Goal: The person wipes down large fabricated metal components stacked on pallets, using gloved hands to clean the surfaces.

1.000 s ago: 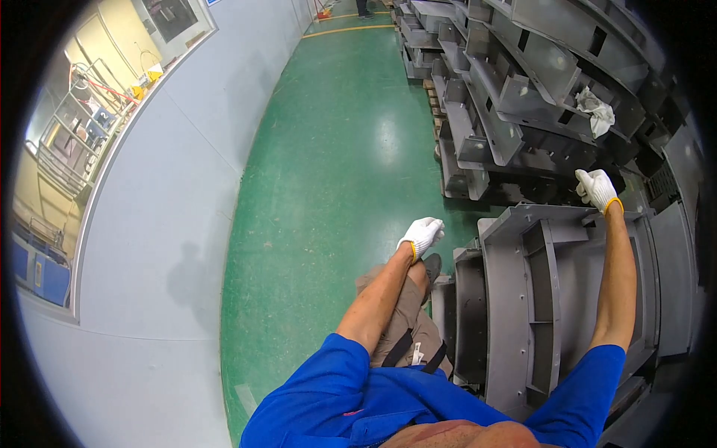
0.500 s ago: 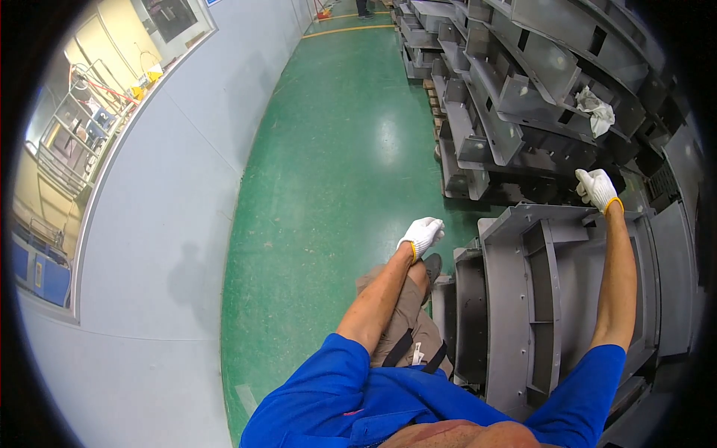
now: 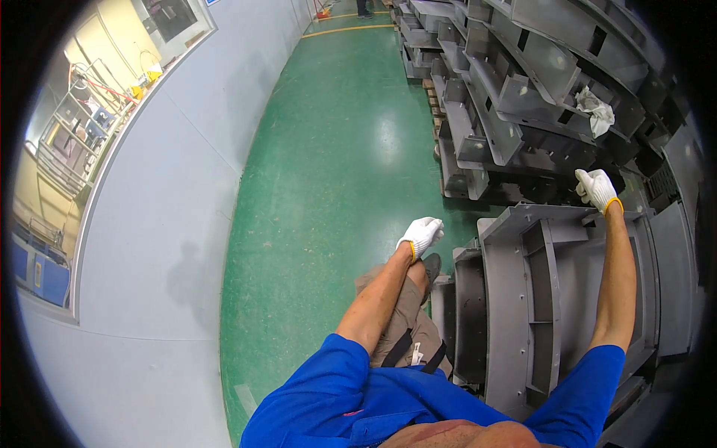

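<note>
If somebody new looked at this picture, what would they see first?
Probably the bright green floor running up the middle, beside the pale wall on the left. Next, perhaps, the white-gloved hands: the left hand near the middle of the picture, the right hand by the far edge of a big grey metal piece. A crumpled white cloth also stands out on the grey metal stacks at upper right.

Your knit gloves [image 3: 422,234]: two. Crumpled cloth [image 3: 597,112] beyond right hand [image 3: 596,188]: one. Yellow floor lines [image 3: 347,30] far beyond left hand [image 3: 423,236]: two.
</note>
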`<state>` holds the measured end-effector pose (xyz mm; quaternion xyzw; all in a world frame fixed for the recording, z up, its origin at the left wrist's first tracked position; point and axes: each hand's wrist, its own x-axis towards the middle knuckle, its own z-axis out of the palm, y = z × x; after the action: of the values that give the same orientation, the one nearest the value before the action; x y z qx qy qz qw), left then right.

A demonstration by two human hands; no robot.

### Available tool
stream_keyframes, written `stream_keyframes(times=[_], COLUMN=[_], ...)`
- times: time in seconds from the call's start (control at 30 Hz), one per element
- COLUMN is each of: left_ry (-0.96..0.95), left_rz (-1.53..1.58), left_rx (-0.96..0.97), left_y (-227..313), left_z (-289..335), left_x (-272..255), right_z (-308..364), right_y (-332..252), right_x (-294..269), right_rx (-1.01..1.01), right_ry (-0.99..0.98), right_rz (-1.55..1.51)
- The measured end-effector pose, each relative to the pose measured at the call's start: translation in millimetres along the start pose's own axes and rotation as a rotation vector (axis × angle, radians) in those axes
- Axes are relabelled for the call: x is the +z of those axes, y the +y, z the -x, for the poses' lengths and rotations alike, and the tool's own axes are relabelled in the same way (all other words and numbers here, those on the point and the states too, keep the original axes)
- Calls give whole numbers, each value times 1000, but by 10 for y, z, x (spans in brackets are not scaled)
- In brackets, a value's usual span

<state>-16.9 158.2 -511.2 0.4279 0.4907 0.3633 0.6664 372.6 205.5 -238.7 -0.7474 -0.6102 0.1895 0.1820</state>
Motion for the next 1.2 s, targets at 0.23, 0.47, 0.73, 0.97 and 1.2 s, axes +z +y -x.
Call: stream_keyframes(times=[0.23, 0.47, 0.73, 0.97, 1.2], left_ry=[-5, -1, 6, -18, 21], left_rz=[-1, -12, -18, -52, -11], left_rx=[-4, 8, -14, 35, -13], left_y=[9, -13, 22, -7, -15], left_z=[-11, -15, 18, -6, 20], left_x=[14, -8, 2, -28, -2], right_z=[1, -2, 15, -26, 29], right_y=[16, 2, -16, 21, 16], right_x=[-4, 0, -7, 6, -16], right_rx=[2, -2, -12, -14, -1], right_ry=[2, 1, -4, -25, 25], right_rz=[-18, -18, 13, -27, -30])
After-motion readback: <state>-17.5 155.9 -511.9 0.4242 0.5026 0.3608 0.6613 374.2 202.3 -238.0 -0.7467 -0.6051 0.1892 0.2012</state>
